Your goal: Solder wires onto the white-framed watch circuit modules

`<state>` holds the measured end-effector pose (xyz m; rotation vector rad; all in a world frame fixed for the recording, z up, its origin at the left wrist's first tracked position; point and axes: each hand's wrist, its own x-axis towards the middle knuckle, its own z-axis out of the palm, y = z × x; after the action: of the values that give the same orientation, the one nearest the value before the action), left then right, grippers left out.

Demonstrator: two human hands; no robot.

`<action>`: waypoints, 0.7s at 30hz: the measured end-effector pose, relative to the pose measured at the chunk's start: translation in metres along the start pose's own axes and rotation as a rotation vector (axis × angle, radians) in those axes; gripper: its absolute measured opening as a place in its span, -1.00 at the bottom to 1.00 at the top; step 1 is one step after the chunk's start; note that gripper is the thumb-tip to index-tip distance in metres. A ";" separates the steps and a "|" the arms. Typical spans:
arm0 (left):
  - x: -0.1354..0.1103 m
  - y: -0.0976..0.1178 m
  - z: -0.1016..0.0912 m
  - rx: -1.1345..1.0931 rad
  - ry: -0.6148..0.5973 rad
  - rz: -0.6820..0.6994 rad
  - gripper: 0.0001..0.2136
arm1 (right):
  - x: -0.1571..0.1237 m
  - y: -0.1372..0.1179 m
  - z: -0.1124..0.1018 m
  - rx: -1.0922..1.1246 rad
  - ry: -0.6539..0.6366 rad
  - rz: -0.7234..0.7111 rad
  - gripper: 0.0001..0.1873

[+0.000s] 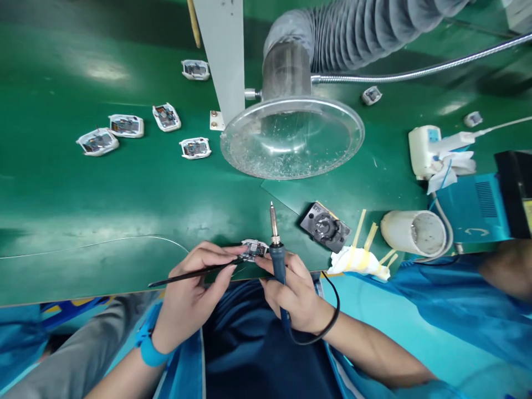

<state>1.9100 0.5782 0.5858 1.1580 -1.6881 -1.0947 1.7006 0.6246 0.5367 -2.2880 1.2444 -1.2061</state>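
My left hand (193,293) is closed in a pinch on thin black tweezers (195,272), whose tips reach a small white-cased circuit board (254,249) at the near edge of the green bench. My right hand (293,291) is wrapped round a blue-handled soldering iron (275,244). The iron's tip points up and away from the board, and its black cable loops under my wrist. Fingers of the right hand also touch the board. A blue strap is on my left wrist.
Several more white-cased boards (126,125) lie at the far left. A clear fume-extractor hood (291,138) on a grey hose hangs ahead. To the right lie a black holder (325,226), a white cup (413,233), a blue station (474,208) and another person's arm (505,266).
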 end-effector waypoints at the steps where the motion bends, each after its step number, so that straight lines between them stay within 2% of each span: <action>1: 0.000 0.000 0.001 0.021 -0.007 0.001 -0.86 | 0.000 0.000 0.001 0.004 0.003 -0.009 -0.82; 7: -0.001 -0.005 0.001 0.086 -0.013 0.005 -0.87 | 0.005 0.001 -0.001 0.044 0.040 0.006 -0.83; 13: 0.000 -0.004 0.000 0.054 -0.014 -0.005 -0.89 | 0.003 0.003 -0.002 0.048 0.024 -0.018 -0.85; 21: 0.003 -0.004 -0.002 0.124 -0.070 0.034 -0.87 | 0.003 0.002 -0.005 0.042 -0.003 -0.001 -0.83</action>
<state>1.9125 0.5739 0.5833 1.1753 -1.8460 -1.0322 1.6964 0.6220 0.5405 -2.2595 1.2058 -1.2173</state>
